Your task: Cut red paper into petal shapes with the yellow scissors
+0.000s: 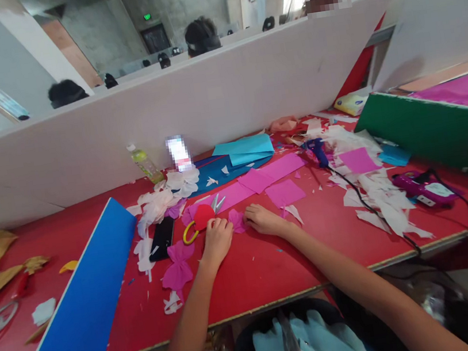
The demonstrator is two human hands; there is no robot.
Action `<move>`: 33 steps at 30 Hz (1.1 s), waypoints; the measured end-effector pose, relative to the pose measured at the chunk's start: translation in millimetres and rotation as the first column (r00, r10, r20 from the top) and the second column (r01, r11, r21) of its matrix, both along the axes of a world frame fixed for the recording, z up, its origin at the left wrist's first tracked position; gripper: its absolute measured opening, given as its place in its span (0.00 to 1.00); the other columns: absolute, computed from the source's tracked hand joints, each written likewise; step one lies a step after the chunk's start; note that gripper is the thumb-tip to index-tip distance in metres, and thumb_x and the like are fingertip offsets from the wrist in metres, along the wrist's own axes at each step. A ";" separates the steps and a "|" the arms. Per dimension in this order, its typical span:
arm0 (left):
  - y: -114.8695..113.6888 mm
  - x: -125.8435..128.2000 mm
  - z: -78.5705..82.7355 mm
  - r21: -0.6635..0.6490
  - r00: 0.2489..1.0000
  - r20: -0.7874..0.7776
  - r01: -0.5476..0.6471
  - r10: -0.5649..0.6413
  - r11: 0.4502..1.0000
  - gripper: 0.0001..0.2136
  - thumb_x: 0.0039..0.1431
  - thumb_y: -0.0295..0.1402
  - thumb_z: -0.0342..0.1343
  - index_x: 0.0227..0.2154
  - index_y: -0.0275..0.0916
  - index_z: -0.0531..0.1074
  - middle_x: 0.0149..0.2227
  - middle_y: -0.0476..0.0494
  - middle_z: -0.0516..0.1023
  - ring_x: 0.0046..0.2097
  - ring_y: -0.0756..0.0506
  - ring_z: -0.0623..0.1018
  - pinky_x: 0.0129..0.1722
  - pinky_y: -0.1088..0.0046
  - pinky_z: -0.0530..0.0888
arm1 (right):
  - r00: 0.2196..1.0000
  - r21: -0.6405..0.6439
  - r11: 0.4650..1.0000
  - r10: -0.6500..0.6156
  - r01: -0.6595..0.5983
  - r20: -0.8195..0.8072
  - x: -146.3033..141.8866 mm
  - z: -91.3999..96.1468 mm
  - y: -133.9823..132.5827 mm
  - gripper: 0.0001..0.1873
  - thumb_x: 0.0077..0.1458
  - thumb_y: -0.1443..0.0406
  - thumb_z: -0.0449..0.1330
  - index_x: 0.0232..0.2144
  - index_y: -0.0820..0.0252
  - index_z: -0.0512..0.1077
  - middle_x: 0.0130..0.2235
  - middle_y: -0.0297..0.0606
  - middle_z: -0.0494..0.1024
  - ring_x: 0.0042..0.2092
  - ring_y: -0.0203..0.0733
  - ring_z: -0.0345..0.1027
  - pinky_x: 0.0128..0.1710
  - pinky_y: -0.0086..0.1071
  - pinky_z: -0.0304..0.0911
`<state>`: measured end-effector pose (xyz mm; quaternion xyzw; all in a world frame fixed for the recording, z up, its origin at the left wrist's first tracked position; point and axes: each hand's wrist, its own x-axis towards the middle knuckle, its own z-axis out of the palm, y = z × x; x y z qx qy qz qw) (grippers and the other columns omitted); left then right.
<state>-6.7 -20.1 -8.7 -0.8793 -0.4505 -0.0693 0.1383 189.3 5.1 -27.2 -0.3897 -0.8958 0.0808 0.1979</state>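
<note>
Between my two hands is a small pink crepe-paper petal (236,221). The fingers of my left hand (219,237) are closed at its left edge. On the opposite edge, my right hand (264,219) pinches it. Scissors (216,204) with a yellow handle loop lie just beyond my left hand, which partly hides them. A larger pink paper petal piece (179,266) rests left of my left forearm. Beyond the hands stretches a pink paper strip (237,195), with a pink paper square (285,192) nearer the right hand.
A black phone (162,238), white paper petals (155,205) and a bottle (145,163) stand or lie to the left. At right are paper scraps (378,193) and two corded glue guns, one blue-purple (316,152), one purple (426,189). Blue (81,301) and green (421,140) dividers flank the table.
</note>
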 end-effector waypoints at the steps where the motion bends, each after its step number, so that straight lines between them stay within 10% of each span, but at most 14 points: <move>1: 0.4 -0.1 -0.4 0.002 1.000 -0.001 0.000 0.000 1.000 0.06 0.58 0.29 0.46 0.33 0.38 0.68 0.33 0.44 0.70 0.40 0.44 0.67 0.45 0.63 0.60 | 1.000 -0.002 1.000 0.000 0.000 -0.005 0.2 0.4 0.1 0.07 0.56 0.71 0.50 0.31 0.65 0.68 0.33 0.41 0.69 0.37 0.40 0.59 0.39 0.32 0.53; 33: 3.3 0.5 -7.0 -0.038 0.994 0.109 0.013 -0.008 0.999 0.07 0.58 0.27 0.47 0.28 0.37 0.68 0.30 0.45 0.71 0.37 0.45 0.66 0.41 0.66 0.61 | 0.998 0.075 0.995 0.060 -0.060 -0.002 -10.6 -3.5 -5.5 0.05 0.54 0.67 0.53 0.32 0.62 0.69 0.34 0.40 0.70 0.38 0.40 0.58 0.44 0.35 0.50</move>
